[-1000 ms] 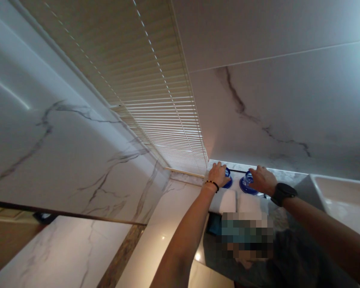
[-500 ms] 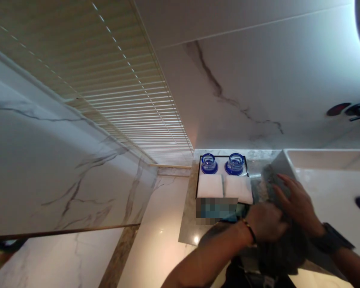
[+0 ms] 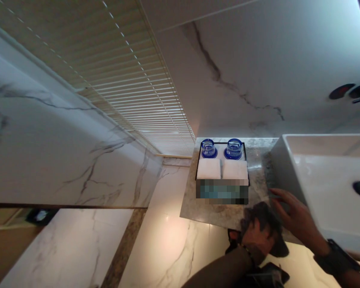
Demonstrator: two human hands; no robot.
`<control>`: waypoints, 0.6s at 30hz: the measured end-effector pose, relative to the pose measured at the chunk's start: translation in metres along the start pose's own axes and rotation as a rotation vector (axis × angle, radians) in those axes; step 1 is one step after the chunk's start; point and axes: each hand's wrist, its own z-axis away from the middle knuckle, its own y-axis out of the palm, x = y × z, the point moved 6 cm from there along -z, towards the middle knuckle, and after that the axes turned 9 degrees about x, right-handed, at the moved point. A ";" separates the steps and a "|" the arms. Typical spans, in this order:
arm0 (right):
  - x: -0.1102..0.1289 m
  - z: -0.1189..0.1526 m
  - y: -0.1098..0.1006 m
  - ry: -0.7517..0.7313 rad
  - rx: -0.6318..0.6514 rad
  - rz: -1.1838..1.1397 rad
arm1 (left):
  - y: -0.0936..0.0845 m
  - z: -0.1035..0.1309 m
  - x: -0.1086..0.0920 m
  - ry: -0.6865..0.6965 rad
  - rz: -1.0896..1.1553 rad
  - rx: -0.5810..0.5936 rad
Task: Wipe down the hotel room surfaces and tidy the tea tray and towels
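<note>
1. Gripping a dark cloth (image 3: 265, 224) in a bunched fist, the left hand (image 3: 256, 240) is pressing it onto the front edge of the stone counter (image 3: 225, 210), seemingly for wiping.
2. The right hand (image 3: 297, 218) is lying beside it with fingers spread, touching the cloth's right side near the white basin (image 3: 324, 188).
3. The cloth is crumpled, so no clear long axis is showing.
4. Two blue glasses (image 3: 221, 149) and folded white towels (image 3: 222, 169) are sitting in a tray at the counter's back edge.

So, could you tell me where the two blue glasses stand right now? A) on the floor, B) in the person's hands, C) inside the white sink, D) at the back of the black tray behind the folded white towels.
D: the two blue glasses stand side by side at the far end of the black tray, just behind the folded white towels.
</note>
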 end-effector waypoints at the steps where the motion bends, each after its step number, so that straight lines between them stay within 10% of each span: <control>1: 0.001 0.004 -0.004 -0.010 -0.010 -0.003 | 0.007 0.020 0.010 -0.004 -0.003 0.019; 5: -0.007 0.032 -0.020 0.012 -0.020 -0.044 | 0.012 0.107 0.078 -0.218 -0.025 0.040; 12: -0.032 0.128 -0.017 0.078 -0.010 -0.116 | -0.049 0.228 0.184 -0.957 0.038 -0.120; 18: -0.078 0.218 -0.025 0.260 -0.065 -0.163 | -0.058 0.194 0.154 -1.126 0.033 -0.251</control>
